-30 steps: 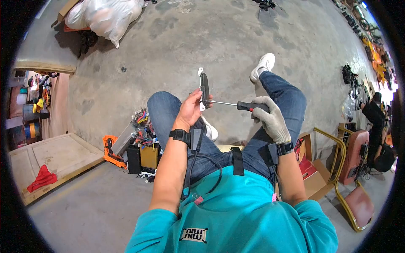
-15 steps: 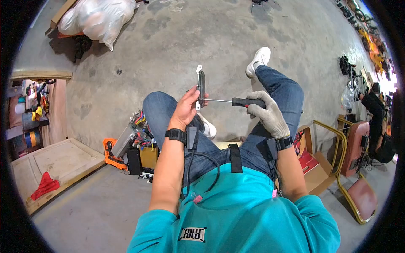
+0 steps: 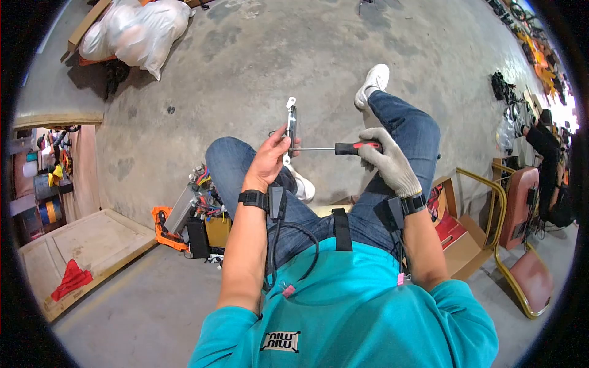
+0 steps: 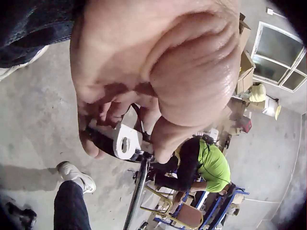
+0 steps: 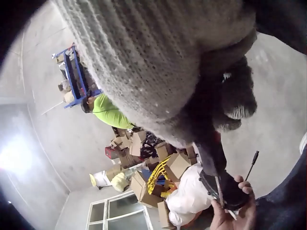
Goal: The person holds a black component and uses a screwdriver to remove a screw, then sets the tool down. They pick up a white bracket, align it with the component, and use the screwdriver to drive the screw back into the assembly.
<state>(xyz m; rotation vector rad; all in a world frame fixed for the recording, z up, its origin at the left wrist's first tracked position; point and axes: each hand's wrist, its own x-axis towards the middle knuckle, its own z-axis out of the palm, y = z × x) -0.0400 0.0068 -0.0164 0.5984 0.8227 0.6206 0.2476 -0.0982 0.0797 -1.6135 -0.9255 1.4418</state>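
Above concrete floor point(image 3: 245, 67): bare left fingers point(image 3: 277, 137) pinch slim flat part point(image 3: 291, 122); knit-gloved right fingers point(image 3: 372, 134) grip screwdriver point(image 3: 346, 148).

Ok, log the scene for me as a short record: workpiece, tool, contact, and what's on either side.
Workpiece: dark part with white end tabs, held by the bare left grip
Tool: screwdriver, held by its handle in the gloved right grip
Contact: shaft reaches the dark part; exact spot unclear
Left side: red cloth on a pale panel
Right side: open cardboard box
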